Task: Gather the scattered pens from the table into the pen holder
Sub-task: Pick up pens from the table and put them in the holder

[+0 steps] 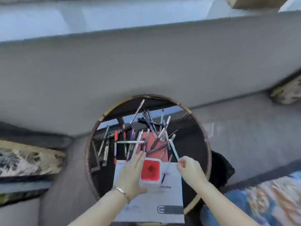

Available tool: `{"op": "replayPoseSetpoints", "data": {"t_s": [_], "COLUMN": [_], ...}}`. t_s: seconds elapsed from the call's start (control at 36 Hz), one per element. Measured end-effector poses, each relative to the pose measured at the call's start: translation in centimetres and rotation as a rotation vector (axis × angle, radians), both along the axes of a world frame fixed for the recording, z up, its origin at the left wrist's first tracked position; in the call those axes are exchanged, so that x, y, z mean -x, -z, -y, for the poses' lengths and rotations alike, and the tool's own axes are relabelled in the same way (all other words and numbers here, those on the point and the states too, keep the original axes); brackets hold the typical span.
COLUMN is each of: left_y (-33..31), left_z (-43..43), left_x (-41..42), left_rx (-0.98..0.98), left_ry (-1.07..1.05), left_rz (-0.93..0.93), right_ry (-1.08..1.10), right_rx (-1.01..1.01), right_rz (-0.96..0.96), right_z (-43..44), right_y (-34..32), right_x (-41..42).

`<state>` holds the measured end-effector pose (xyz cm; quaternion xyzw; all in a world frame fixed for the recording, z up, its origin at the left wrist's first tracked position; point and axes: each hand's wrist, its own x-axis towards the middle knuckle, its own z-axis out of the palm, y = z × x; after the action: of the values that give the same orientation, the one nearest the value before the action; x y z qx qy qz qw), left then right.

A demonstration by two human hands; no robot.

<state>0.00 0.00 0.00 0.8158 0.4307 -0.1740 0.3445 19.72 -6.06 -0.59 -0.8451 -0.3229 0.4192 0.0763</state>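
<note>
A square pen holder (150, 172), white with a red inside, stands on a white box (171, 193) at the near side of a round glass table (206, 136). Several pens (146, 132) lie scattered over the tabletop beyond it. My left hand (132, 173) rests flat against the holder's left side, fingers pointing at the pens. My right hand (189, 168) is just right of the holder and pinches the near end of a white pen (173, 148) that slants up and to the left.
A grey sofa (146, 66) runs behind the table. Patterned cushions lie at the left (27, 160) and the far right (288, 90). A colourful fabric (260, 198) is at the lower right, and a dark object (223, 170) sits beside the table's right rim.
</note>
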Motion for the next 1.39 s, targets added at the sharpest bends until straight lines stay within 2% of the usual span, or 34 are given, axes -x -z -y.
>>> {"op": "replayPoseSetpoints", "data": {"t_s": [0.14, 0.28, 0.44, 0.56, 0.67, 0.81, 0.92, 1.0, 1.11, 1.19, 1.25, 1.39], "left_y": [2.9, 4.9, 6.2, 5.1, 3.7, 3.1, 2.5, 2.3, 2.4, 2.4, 2.4, 2.5], "left_z": [-0.7, -0.4, 0.4, 0.5, 0.3, 0.1, -0.1, -0.2, -0.5, -0.6, -0.5, -1.1], "left_x": [-1.3, -2.0, -1.3, -1.0, -0.7, -0.1, 0.1, 0.1, -0.5, -1.6, -2.3, -3.2], "left_rx": [-0.094, -0.095, -0.142, -0.046, 0.057, 0.056, 0.072, 0.081, 0.082, 0.086, 0.075, 0.042], "left_ry": [0.040, -0.001, -0.132, -0.354, -0.576, -0.664, -0.681, -0.690, -0.668, -0.609, -0.570, -0.604], "left_rz": [-0.065, 0.044, 0.190, 0.314, 0.425, 0.459, 0.427, 0.408, 0.394, 0.415, 0.432, 0.497], "right_ry": [0.147, 0.045, 0.092, 0.100, 0.037, -0.158, -0.013, 0.169, 0.406, 0.363, 0.339, 0.220], "right_rx": [0.096, 0.228, 0.281, 0.152, 0.025, 0.088, 0.048, -0.164, -0.650, -0.876, -0.879, -0.639], "right_rz": [0.025, 0.025, -0.005, 0.004, 0.182, 0.290, 0.315, 0.185, -0.315, -0.583, -0.699, -0.771], "right_z": [-1.7, -3.2, -2.8, -2.9, -4.3, -5.3, -5.2, -5.2, -5.8, -5.8, -5.5, -4.5], "right_y": [4.5, 8.5, 10.6, 9.9, 10.2, 12.0, 11.9, 9.3, 2.3, -1.5, -1.8, -1.2], "right_x": [-0.3, 0.9, 1.2, 0.2, -1.7, -1.8, -1.8, -2.0, -0.6, 1.8, 3.8, 6.8]}}
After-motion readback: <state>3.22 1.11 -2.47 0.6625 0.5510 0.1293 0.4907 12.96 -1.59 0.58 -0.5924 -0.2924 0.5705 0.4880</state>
